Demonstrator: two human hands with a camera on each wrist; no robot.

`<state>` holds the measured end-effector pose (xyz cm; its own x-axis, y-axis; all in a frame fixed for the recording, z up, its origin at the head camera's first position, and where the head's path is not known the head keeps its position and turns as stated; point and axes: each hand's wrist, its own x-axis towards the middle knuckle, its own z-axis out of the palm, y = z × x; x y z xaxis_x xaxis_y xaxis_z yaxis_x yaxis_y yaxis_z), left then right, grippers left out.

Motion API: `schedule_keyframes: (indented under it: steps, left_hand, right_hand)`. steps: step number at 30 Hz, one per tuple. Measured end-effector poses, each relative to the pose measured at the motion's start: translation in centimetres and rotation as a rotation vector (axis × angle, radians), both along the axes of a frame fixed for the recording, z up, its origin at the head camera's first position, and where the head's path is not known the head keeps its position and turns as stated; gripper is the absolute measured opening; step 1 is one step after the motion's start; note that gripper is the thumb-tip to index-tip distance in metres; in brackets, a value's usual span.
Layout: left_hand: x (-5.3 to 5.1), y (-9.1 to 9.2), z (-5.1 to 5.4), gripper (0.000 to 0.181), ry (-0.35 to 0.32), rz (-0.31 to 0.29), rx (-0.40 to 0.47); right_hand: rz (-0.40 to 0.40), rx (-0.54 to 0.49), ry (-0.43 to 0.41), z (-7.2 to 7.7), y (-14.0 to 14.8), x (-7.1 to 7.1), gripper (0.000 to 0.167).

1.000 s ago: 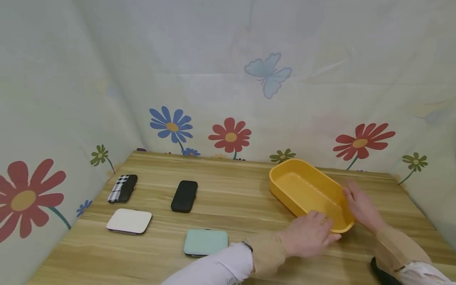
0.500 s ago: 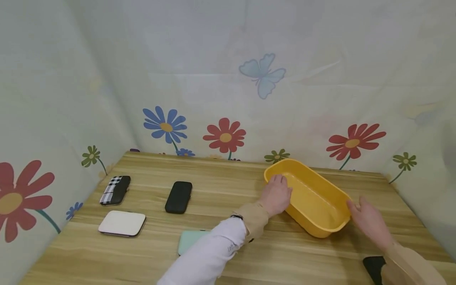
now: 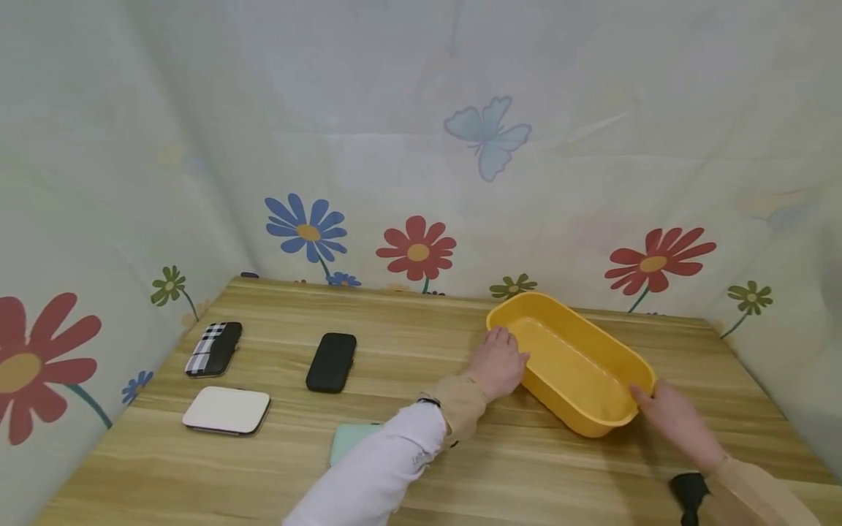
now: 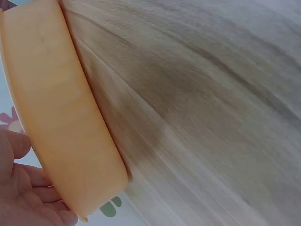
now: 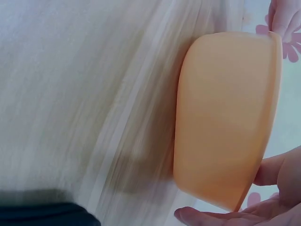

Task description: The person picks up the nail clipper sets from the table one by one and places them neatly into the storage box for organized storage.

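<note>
A yellow oblong plastic basin (image 3: 572, 365) with rounded corners sits slantwise on the right of the wooden table. My left hand (image 3: 498, 361) grips its rim at the left side, fingers over the edge. At the right end my right hand (image 3: 677, 424) holds the rim, thumb inside the wall. In the left wrist view the left hand (image 4: 28, 188) is at the basin's edge (image 4: 70, 108). The right wrist view has the right hand (image 5: 263, 202) around a lower corner of the basin (image 5: 221, 117). The inside of the basin shows no contents.
Flat cases lie on the left: a plaid-and-black case (image 3: 214, 349), a white case (image 3: 227, 410), a black case (image 3: 332, 362) and a mint-green case (image 3: 351, 440) partly behind my left sleeve. A dark object (image 3: 688, 491) shows beside the right sleeve. Flowered cloth (image 3: 546, 219) hangs behind the table.
My left hand has moved from the basin's near right end up to its left side and taken the rim there. The right hand has shifted slightly down along the rim.
</note>
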<state>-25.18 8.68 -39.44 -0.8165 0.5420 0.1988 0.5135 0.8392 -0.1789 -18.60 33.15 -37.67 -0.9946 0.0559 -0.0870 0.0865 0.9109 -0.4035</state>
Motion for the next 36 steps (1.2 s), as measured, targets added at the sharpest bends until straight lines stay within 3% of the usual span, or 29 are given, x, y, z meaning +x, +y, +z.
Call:
schedule_keyframes:
  steps: [5,10,18,22,25,32,36]
  left_hand:
    - [0.1,-0.6,-0.1,0.045,0.067,-0.014,-0.035]
    - [0.3,-1.1,-0.1,0.044,0.079,-0.021,-0.049]
    - [0.8,-2.1,0.2,0.044,-0.006,0.001,-0.089]
    - [1.0,-2.9,0.0,0.045,-0.031,0.012,-0.035]
    - [0.9,-3.5,-0.3,0.044,-0.017,0.000,0.016]
    - [0.8,-4.6,-0.7,0.041,0.072,-0.071,0.012]
    - [0.6,-5.4,-1.1,0.040,0.078,-0.090,0.013]
  right_hand:
    - [0.031,0.005,0.040,-0.3,-0.7,-0.3,0.033]
    - [0.050,-0.007,0.046,-0.6,-1.0,-0.7,0.031]
    - [0.071,-0.036,0.087,-1.2,-1.8,-1.0,0.030]
    - [0.080,-0.043,0.109,-1.4,-2.3,-1.3,0.030]
    - [0.084,-0.034,0.123,-1.6,-2.4,-1.5,0.030]
    - [0.089,-0.027,0.130,-1.5,-2.6,-1.9,0.030]
    - [0.098,-0.035,0.112,-1.5,-3.0,-2.3,0.033]
